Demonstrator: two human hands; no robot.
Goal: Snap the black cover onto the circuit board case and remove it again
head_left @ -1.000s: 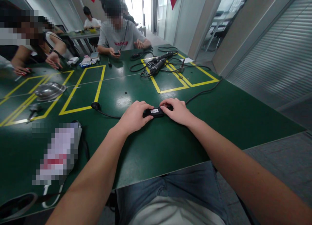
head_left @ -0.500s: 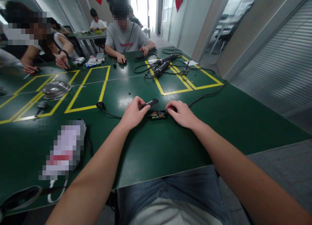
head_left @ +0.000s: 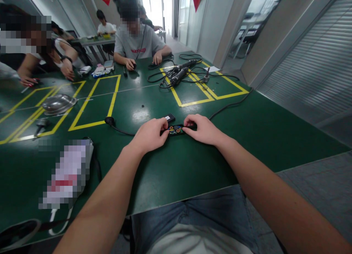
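A small black adapter with its casing off lies on the green table (head_left: 192, 162), its circuit board (head_left: 176, 129) with coloured parts showing. My left hand (head_left: 150, 135) curls its fingers onto the board's left end. My right hand (head_left: 202, 128) pinches the right end, where a black cable (head_left: 228, 105) leaves toward the far right. The removed black cover (head_left: 169, 118) with a white label lies just behind the board, free of both hands.
A second cable with a round plug (head_left: 109, 120) lies left of my hands. Tools and tangled cords (head_left: 178, 73) sit inside yellow taped boxes at the back. A metal bowl (head_left: 57, 103) and a blurred package (head_left: 67, 173) are at the left. Other people sit along the far edge.
One second ago both hands held the closed adapter. My left hand then lifted the cover off and set it down behind the board, then returned to the exposed board.
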